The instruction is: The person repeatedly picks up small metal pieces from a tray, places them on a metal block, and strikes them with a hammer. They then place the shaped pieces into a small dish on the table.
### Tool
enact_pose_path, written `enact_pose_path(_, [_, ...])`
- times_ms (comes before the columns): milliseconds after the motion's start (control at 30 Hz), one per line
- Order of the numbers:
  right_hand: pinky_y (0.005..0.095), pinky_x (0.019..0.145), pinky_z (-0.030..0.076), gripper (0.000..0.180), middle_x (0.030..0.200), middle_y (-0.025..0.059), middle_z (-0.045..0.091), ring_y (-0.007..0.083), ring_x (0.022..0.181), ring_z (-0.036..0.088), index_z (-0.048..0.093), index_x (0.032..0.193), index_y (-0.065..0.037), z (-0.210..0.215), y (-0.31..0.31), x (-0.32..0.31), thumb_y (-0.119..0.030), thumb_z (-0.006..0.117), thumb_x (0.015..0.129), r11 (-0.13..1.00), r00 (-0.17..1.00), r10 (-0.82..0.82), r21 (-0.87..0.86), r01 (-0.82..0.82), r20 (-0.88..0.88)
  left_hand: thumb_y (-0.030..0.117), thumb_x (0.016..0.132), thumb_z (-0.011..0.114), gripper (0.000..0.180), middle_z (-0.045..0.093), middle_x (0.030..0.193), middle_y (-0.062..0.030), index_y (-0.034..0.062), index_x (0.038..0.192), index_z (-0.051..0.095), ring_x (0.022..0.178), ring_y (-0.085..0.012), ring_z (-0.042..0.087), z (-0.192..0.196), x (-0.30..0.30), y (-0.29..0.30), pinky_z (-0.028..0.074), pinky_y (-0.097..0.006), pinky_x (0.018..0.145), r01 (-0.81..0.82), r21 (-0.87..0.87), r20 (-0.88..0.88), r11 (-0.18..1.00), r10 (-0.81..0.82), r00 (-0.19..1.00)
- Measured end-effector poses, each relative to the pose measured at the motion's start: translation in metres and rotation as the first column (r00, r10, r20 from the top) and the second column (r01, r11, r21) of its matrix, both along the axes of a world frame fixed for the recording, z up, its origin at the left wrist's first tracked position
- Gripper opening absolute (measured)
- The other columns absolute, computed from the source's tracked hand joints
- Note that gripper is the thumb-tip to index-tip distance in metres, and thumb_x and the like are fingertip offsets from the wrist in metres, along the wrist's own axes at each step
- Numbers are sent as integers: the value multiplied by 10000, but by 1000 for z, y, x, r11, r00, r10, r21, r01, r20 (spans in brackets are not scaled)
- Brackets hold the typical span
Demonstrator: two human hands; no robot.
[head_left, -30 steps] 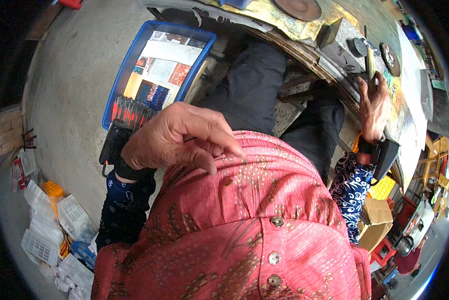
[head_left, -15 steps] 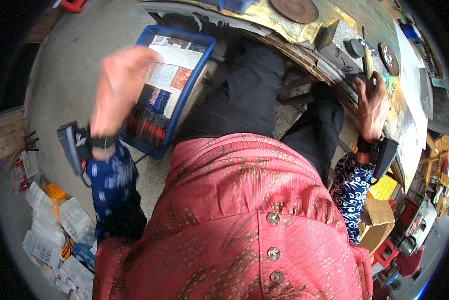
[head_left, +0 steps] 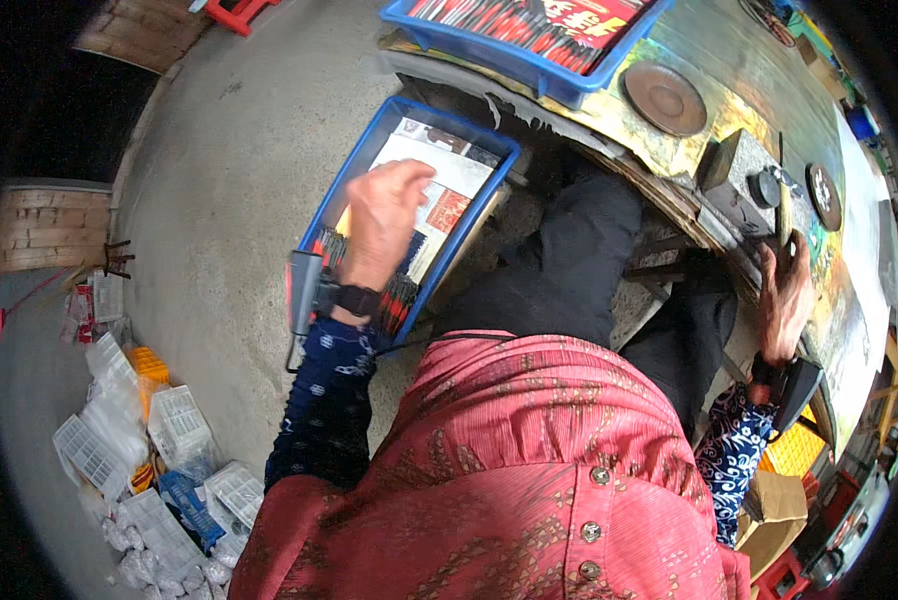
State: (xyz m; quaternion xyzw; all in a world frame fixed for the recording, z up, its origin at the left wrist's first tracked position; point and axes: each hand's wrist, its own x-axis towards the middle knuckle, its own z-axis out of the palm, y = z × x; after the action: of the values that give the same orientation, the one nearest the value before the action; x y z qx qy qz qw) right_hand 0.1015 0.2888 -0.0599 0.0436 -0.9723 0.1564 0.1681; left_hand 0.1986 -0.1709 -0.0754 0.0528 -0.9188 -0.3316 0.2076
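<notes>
My left hand (head_left: 381, 220) hangs over the blue tray (head_left: 331, 190) beside my legs, its fingers bent and drawn together. What they hold, if anything, is hidden. Printed sheets and a white paper (head_left: 454, 172) lie in that tray, with rows of dark and red thin pieces (head_left: 397, 300) at its near end. On the right, my right hand (head_left: 787, 298) rests at the worktable's edge, thumb and fingers closed around the light wooden handle of a hammer (head_left: 784, 212). The hammer lies beside a grey stone block (head_left: 739, 172) that carries a small black round piece (head_left: 765, 188).
A second blue tray (head_left: 559, 82), filled with red and dark pieces, stands on the worktable (head_left: 729, 70). Brown metal discs lie nearby, one large (head_left: 666, 98) and one smaller (head_left: 824, 195). White plastic baskets (head_left: 181, 428) and bags sit on the floor at left; a cardboard box (head_left: 772, 515) is at right.
My left hand has come in from the tray's outer side to over its middle. The whole view has shifted, bringing the tabletop tray into sight. My right hand keeps its place at the hammer.
</notes>
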Motion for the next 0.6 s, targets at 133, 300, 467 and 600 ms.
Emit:
enact_pose_path(133, [404,799,513,437,1053,240,664,379,951,665,481,1300,-35,1,-4,1,-227,605,929,999,998,-19,-50,22,53,10,834,670,72,688,787,-82,-17,893,702,531,-92,578,4,-6,22,460,-242,487,75,59,-14,995,-74,997])
enact_pose_path(300, [439,834,493,472,1092,274,633,413,986,630,458,1300,-6,10,-12,5,-237,617,920,991,983,-89,-84,103,158,24,850,663,67,669,711,-39,-7,894,703,614,-51,574,30,-30,23,455,-221,523,70,106,-136,992,-56,989])
enact_pose_path(467, [433,886,472,466,1152,282,606,415,1023,610,476,1296,18,15,-19,9,-208,618,914,992,986,-97,-62,107,136,36,867,656,74,641,711,-1,-20,894,694,656,-42,553,62,-55,40,457,-212,584,134,159,-143,978,-112,983])
enact_pose_path(600, [430,827,506,457,1075,252,632,405,976,629,502,1263,-11,17,-20,11,-201,661,880,992,998,-44,-115,49,45,39,856,653,81,655,715,-43,-21,898,688,647,-65,558,84,-84,49,462,-233,595,177,20,-212,984,-169,963])
